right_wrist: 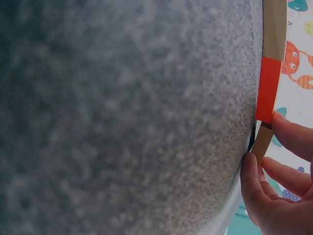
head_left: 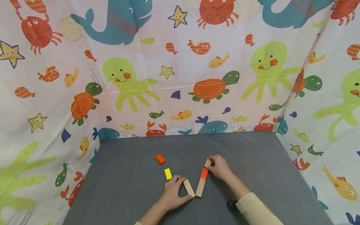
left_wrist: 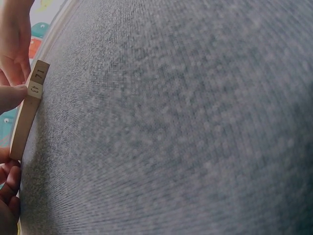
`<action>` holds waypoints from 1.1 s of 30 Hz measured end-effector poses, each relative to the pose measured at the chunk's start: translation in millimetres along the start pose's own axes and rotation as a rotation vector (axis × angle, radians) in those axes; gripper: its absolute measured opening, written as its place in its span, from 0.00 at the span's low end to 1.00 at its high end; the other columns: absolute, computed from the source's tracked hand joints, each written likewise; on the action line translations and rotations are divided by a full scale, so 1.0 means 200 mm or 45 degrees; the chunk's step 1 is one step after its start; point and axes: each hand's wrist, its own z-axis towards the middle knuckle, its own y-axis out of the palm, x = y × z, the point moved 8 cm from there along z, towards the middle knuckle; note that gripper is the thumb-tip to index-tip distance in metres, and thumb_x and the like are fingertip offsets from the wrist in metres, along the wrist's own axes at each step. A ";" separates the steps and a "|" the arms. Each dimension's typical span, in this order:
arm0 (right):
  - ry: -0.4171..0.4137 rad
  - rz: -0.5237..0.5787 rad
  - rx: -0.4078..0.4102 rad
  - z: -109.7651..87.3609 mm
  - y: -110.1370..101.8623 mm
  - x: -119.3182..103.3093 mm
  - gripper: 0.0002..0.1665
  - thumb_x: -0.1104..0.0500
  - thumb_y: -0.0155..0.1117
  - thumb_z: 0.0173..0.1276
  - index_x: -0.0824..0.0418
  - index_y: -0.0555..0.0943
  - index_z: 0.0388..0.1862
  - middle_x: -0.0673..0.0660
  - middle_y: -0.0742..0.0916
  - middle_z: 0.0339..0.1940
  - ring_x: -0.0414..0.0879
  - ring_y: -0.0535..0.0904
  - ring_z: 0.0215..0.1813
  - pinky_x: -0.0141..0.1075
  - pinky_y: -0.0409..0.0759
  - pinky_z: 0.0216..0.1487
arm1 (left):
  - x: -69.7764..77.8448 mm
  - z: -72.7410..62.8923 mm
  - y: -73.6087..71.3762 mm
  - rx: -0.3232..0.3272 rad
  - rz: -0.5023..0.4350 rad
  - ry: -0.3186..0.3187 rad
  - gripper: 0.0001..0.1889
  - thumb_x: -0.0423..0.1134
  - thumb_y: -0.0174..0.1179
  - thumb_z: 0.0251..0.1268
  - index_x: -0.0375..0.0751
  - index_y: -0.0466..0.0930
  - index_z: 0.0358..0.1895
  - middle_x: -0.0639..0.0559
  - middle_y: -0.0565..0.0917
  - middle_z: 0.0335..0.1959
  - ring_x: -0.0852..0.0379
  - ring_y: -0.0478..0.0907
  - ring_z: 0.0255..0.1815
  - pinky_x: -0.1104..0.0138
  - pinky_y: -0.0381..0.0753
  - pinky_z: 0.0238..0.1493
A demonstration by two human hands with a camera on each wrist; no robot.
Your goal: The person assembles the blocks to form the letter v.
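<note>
On the dark grey cloth, two lines of blocks lean toward each other in a V, their near ends close together. My left hand (head_left: 172, 193) holds a long plain wooden block (head_left: 189, 187), the left line, with thumb at one end and fingers at the other. The right line has a long wooden block (head_left: 200, 188), an orange block (head_left: 204, 173) and a plain wooden block (head_left: 207, 162) at its far end. My right hand (head_left: 220, 168) pinches that far block between thumb and fingers; in the right wrist view it sits slightly angled against the orange block (right_wrist: 268, 90).
A yellow block (head_left: 167, 173) lies just beyond my left fingers, and a loose orange block (head_left: 160, 159) lies farther back. A small black object (head_left: 232, 205) shows at my right wrist. A printed sea-animal curtain (head_left: 174, 84) stands behind the grey table (head_left: 126, 181).
</note>
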 end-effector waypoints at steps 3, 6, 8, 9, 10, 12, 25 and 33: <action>-0.006 0.006 0.014 0.00 0.00 0.00 0.29 0.60 0.77 0.60 0.68 0.82 0.59 0.61 0.85 0.50 0.51 0.80 0.47 0.49 0.80 0.51 | 0.00 0.00 0.00 0.004 0.004 0.005 0.41 0.68 0.66 0.55 0.49 0.74 0.69 0.53 0.72 0.60 0.51 0.71 0.62 0.43 0.65 0.63; -0.020 0.006 0.026 0.00 -0.01 -0.01 0.28 0.60 0.77 0.60 0.68 0.82 0.59 0.61 0.85 0.50 0.51 0.79 0.46 0.48 0.79 0.50 | 0.01 0.00 0.00 0.005 0.007 0.008 0.41 0.69 0.66 0.56 0.49 0.74 0.69 0.53 0.72 0.60 0.51 0.71 0.62 0.42 0.65 0.64; -0.029 0.000 0.027 0.00 -0.01 -0.01 0.27 0.60 0.75 0.62 0.68 0.82 0.59 0.62 0.84 0.51 0.51 0.78 0.47 0.48 0.79 0.51 | 0.01 0.00 0.00 0.005 0.009 0.010 0.41 0.69 0.66 0.56 0.49 0.74 0.69 0.53 0.72 0.60 0.51 0.71 0.62 0.42 0.65 0.64; -0.033 -0.002 0.027 -0.01 -0.01 -0.01 0.26 0.60 0.74 0.63 0.68 0.82 0.59 0.62 0.84 0.51 0.51 0.78 0.47 0.49 0.79 0.51 | 0.01 0.00 0.00 0.005 0.011 0.011 0.41 0.69 0.66 0.56 0.49 0.74 0.69 0.53 0.72 0.59 0.51 0.71 0.62 0.42 0.65 0.64; -0.038 -0.002 0.027 -0.01 -0.01 -0.01 0.26 0.60 0.73 0.64 0.68 0.82 0.59 0.62 0.84 0.52 0.51 0.79 0.48 0.49 0.79 0.51 | 0.01 0.00 0.00 0.008 0.012 0.014 0.41 0.69 0.66 0.56 0.49 0.74 0.68 0.53 0.72 0.59 0.51 0.71 0.61 0.42 0.66 0.63; -0.047 0.004 0.028 -0.01 -0.01 -0.02 0.25 0.60 0.71 0.65 0.68 0.82 0.59 0.63 0.84 0.53 0.52 0.79 0.49 0.49 0.79 0.52 | 0.01 0.00 0.00 0.011 0.011 0.017 0.41 0.69 0.66 0.56 0.50 0.74 0.68 0.53 0.72 0.59 0.52 0.71 0.61 0.43 0.66 0.63; -0.079 0.060 0.074 -0.08 -0.02 0.00 0.36 0.50 0.76 0.62 0.65 0.78 0.65 0.66 0.80 0.60 0.58 0.80 0.56 0.54 0.78 0.59 | 0.02 -0.01 -0.01 0.020 -0.009 0.044 0.41 0.68 0.66 0.56 0.47 0.74 0.68 0.51 0.72 0.59 0.49 0.71 0.61 0.41 0.65 0.63; -0.045 0.031 0.020 -0.13 0.02 0.01 0.49 0.43 0.79 0.57 0.67 0.73 0.70 0.70 0.76 0.66 0.67 0.71 0.68 0.60 0.72 0.66 | 0.00 0.00 0.00 -0.006 -0.019 0.023 0.41 0.69 0.66 0.56 0.48 0.73 0.69 0.51 0.72 0.59 0.48 0.71 0.61 0.39 0.64 0.64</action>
